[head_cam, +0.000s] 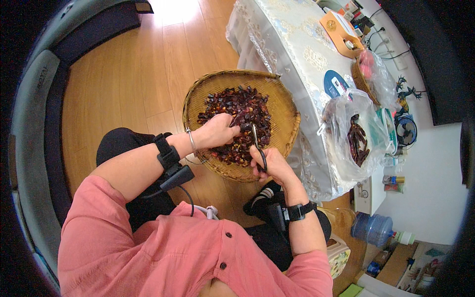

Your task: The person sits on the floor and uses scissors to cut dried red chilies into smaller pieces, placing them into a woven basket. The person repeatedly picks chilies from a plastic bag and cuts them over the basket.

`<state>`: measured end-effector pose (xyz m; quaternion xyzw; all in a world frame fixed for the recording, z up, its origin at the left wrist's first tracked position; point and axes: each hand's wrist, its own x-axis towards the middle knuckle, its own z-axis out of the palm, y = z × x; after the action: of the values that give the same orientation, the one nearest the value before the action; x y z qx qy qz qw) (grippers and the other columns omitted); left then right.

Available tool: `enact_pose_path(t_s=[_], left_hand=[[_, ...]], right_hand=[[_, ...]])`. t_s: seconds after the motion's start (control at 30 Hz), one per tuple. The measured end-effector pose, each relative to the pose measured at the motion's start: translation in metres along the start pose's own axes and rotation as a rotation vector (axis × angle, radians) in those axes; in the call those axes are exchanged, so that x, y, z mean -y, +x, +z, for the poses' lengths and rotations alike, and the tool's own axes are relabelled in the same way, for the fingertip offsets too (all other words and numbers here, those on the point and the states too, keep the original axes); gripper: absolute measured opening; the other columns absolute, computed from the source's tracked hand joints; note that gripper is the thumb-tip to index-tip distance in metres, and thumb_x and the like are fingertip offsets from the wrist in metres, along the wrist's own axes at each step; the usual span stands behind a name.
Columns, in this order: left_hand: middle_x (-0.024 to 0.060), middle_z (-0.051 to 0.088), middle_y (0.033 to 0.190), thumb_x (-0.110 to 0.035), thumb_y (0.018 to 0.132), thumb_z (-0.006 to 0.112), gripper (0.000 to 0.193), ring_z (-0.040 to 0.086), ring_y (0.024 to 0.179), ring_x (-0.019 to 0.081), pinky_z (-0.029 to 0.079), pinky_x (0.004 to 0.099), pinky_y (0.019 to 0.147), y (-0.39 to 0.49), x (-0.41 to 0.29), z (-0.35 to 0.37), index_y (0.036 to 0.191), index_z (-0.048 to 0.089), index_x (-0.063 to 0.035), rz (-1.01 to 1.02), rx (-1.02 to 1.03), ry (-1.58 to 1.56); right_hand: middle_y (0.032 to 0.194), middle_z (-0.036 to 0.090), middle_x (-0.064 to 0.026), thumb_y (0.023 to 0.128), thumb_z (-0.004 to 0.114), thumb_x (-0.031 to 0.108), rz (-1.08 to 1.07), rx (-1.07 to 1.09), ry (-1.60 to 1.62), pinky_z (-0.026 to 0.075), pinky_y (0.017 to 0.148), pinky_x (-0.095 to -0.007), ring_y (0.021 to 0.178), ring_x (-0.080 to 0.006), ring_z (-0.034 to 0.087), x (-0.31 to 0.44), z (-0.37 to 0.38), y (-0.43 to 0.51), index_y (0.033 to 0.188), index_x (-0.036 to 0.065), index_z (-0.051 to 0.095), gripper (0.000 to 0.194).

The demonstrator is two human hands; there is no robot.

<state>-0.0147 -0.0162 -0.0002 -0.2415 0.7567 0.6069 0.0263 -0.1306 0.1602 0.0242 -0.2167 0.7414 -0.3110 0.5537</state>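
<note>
My left hand holds a dark red dried chili pepper over a round woven bamboo tray. My right hand grips a pair of scissors by the dark handles, and the metal blades meet the end of the chili. Beneath both hands lies a heap of cut dried chili pieces with pale seeds among them. A clear plastic bag with whole dried chilies inside sits on the table to the right.
The table wears a lace cloth under a clear cover that hangs beside the tray. On it are an orange box, a wicker basket and a small fan. A blue water bottle lies low right; a sofa borders the left.
</note>
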Motion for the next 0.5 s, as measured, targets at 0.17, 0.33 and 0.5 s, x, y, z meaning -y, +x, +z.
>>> enact_pose_path(t_s=[0.17, 0.33, 0.5], left_hand=[[0.0035, 0.054, 0.054, -0.017, 0.086, 0.051, 0.023, 0.05, 0.047, 0.0122, 0.041, 0.0289, 0.047, -0.0015, -0.0027, 0.0019, 0.069, 0.052, -0.0009, 0.038, 0.091, -0.048], [0.0053, 0.056, 0.056, -0.02, 0.087, 0.051, 0.024, 0.052, 0.049, 0.0128, 0.043, 0.0302, 0.048, -0.003, -0.002, 0.0002, 0.076, 0.054, 0.0007, 0.019, 0.092, 0.033], [0.0066, 0.056, 0.058, -0.021, 0.086, 0.052, 0.025, 0.053, 0.05, 0.0148, 0.044, 0.0321, 0.048, -0.0014, 0.004, -0.0009, 0.079, 0.053, 0.003, -0.025, 0.037, 0.091]], right_hand=[[0.054, 0.057, -0.0044, 0.085, 0.055, 0.054, -0.007, 0.065, -0.009, 0.039, 0.041, -0.0222, 0.044, -0.0096, 0.049, 0.0013, 0.0054, 0.001, 0.066, 0.005, 0.056, 0.052], [0.05, 0.05, -0.0013, 0.084, 0.06, 0.048, -0.031, 0.047, 0.071, 0.035, 0.038, -0.0228, 0.04, -0.0093, 0.045, -0.0051, 0.0043, 0.0068, 0.063, 0.006, 0.054, 0.047], [0.049, 0.051, -0.0017, 0.084, 0.06, 0.051, 0.006, -0.022, 0.003, 0.036, 0.036, -0.0219, 0.037, -0.009, 0.043, -0.0052, 0.001, 0.0061, 0.062, 0.006, 0.054, 0.05]])
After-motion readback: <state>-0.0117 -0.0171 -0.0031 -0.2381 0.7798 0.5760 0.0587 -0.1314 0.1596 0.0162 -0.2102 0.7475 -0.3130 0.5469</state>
